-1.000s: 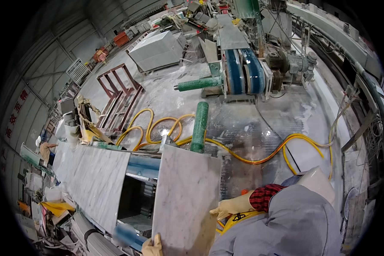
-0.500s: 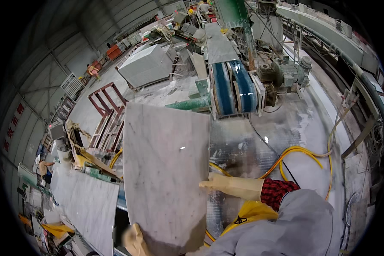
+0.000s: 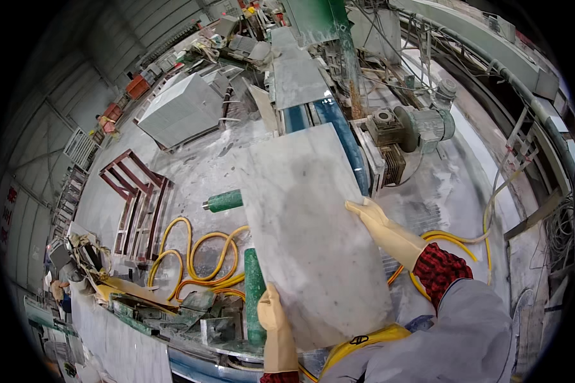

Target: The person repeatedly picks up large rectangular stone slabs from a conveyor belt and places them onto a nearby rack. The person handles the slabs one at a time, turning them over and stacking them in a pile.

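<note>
A white marble slab [image 3: 313,255] with grey veins is held between my two gloved hands, its long sides running away from me. My left hand [image 3: 272,309], in a cream glove, is closed on the near part of the slab's left edge. Farther along the right edge my right hand [image 3: 372,220] grips it, thumb on the top face and other fingers hidden below. The slab's far end lies over the near part of a blue conveyor belt [image 3: 340,137]. Whether it rests on the belt I cannot tell. Another slab [image 3: 298,80] lies farther along that belt.
Green rollers [image 3: 254,297] stand beside my left hand. Yellow hoses [image 3: 195,274] coil on the floor, left of the slab. A motor [image 3: 421,124] sits right of the belt. Another marble slab [image 3: 118,332] lies at lower left, and a dark red metal rack [image 3: 137,204] stands beyond.
The slab has swung right and forward, its far end now over the belt. Both hands moved with it, and the view has turned. The green rollers and coiled hoses have come into sight.
</note>
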Available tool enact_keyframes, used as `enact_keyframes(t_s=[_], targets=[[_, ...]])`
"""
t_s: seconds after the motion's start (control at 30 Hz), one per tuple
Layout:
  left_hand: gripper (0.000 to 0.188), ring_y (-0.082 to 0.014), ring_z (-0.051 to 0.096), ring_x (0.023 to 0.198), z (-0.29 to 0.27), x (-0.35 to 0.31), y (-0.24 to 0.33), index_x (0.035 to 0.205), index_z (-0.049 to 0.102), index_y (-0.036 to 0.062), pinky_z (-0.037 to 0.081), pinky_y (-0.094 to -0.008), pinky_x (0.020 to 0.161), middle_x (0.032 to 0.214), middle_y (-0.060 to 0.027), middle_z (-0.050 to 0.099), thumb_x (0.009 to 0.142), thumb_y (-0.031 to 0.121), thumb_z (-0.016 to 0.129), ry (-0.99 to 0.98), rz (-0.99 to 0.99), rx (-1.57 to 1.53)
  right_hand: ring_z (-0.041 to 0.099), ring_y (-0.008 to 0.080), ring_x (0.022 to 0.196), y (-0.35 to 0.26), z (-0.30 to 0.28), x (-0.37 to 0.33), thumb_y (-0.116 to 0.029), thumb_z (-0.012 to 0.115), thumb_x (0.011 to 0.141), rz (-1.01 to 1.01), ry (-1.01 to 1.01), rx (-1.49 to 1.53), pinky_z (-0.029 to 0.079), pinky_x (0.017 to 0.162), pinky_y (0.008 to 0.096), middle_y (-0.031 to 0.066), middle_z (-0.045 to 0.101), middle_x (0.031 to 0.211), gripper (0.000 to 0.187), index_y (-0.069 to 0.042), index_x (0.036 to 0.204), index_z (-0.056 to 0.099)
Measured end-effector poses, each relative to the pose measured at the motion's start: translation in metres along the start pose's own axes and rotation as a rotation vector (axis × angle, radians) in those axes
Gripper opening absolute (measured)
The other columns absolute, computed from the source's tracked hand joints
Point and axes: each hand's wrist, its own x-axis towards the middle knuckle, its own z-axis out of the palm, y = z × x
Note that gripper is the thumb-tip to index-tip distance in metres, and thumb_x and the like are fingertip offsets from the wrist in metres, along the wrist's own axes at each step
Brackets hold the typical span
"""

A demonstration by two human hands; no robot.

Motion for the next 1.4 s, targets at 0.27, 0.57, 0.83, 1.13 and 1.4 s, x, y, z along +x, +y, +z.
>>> enact_keyframes(t_s=[0.27, 0.57, 0.83, 1.13, 1.4], targets=[[0.064, -0.0221, 0.072, 0.1, 0.064, 0.037, 0.003, 0.126, 0.08, 0.0035, 0.053, -0.0363, 0.093, 0.11, -0.0113, 0.081, 0.108, 0.06, 0.054, -0.211, -0.187, -0.071, 0.067, 0.0244, 0.123, 0.013, -0.048, 0.027, -0.041, 0.084, 0.095, 0.138, 0.236, -0.16, 0.048, 0.111, 0.039, 0.0119, 0.074, 0.133, 0.067, 0.002, 0.142, 0.065], [0.065, -0.0449, 0.07, 0.115, 0.103, 0.129, 0.015, 0.125, 0.078, 0.0073, 0.051, -0.0506, 0.102, 0.119, -0.0227, 0.077, 0.108, 0.059, 0.043, -0.326, -0.073, 0.29, 0.063, 0.026, 0.134, 0.009, -0.055, 0.115, -0.046, 0.083, 0.095, 0.177, 0.288, -0.265, 0.045, 0.115, 0.0398, 0.0125, 0.072, 0.142, 0.064, -0.006, 0.143, 0.07], [0.062, -0.0428, 0.071, 0.117, 0.114, 0.169, 0.049, 0.13, 0.076, 0.0108, 0.052, -0.049, 0.1, 0.12, -0.0219, 0.078, 0.107, 0.06, 0.045, -0.379, -0.09, 0.275, 0.052, 0.0328, 0.148, -0.016, -0.042, 0.115, -0.035, 0.075, 0.101, 0.218, 0.393, -0.257, 0.041, 0.122, 0.0479, 0.0197, 0.059, 0.157, 0.063, -0.005, 0.155, 0.058], [0.062, -0.0422, 0.071, 0.115, 0.153, 0.215, 0.072, 0.131, 0.076, 0.0114, 0.052, -0.0474, 0.101, 0.121, -0.0212, 0.077, 0.107, 0.059, 0.043, -0.497, -0.117, 0.155, 0.059, 0.0319, 0.14, 0.008, -0.065, 0.007, -0.001, 0.065, 0.102, -0.104, -0.22, -0.339, 0.045, 0.121, 0.0397, 0.0186, 0.064, 0.149, 0.052, -0.006, 0.154, 0.058], [0.059, -0.0252, 0.065, 0.127, 0.176, 0.261, 0.065, 0.147, 0.066, 0.0059, 0.051, -0.0402, 0.107, 0.14, -0.0123, 0.071, 0.11, 0.05, 0.054, -0.737, -0.326, -0.378, 0.067, 0.0216, 0.117, 0.015, -0.048, 0.048, -0.038, 0.076, 0.103, 0.29, 0.144, 0.054, 0.054, 0.102, 0.0395, 0.0094, 0.071, 0.132, 0.062, -0.001, 0.15, 0.059]])
